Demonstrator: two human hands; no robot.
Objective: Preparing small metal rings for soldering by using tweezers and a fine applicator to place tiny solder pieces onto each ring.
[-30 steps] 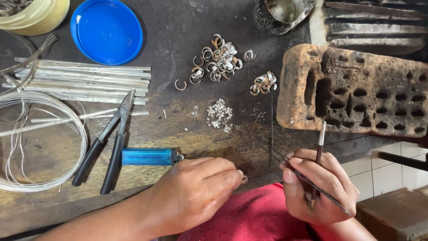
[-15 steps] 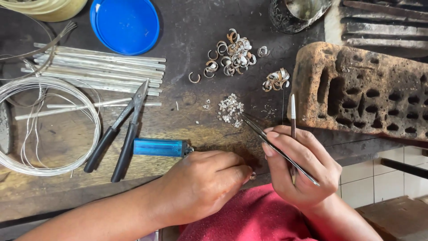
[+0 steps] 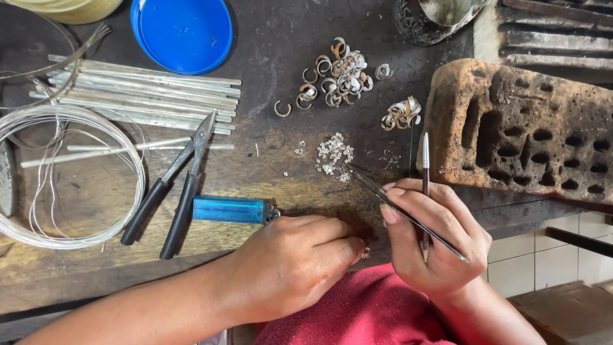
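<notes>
My right hand (image 3: 434, 239) grips thin metal tweezers (image 3: 389, 195) and a slim brush-like tool (image 3: 424, 172) together. The tweezer tips reach a small heap of tiny silver bits (image 3: 333, 154) on the dark wooden bench. My left hand (image 3: 290, 265) rests at the bench's near edge, fingers closed around a small metal piece (image 3: 365, 253) pinched at the fingertips. A pile of open metal rings (image 3: 337, 73) and a smaller cluster of rings (image 3: 402, 114) lie farther back.
A blue lighter (image 3: 231, 209) and black-handled snips (image 3: 172, 185) lie to the left of my hands. Metal strips (image 3: 140, 102), a wire coil (image 3: 70, 172), a blue lid (image 3: 182, 32), a pitted brown block (image 3: 523, 134) and a metal cup (image 3: 440, 16) surround them.
My right hand has moved up and left, bringing the tweezer tips onto the heap of silver bits. My left hand has stayed at the bench edge.
</notes>
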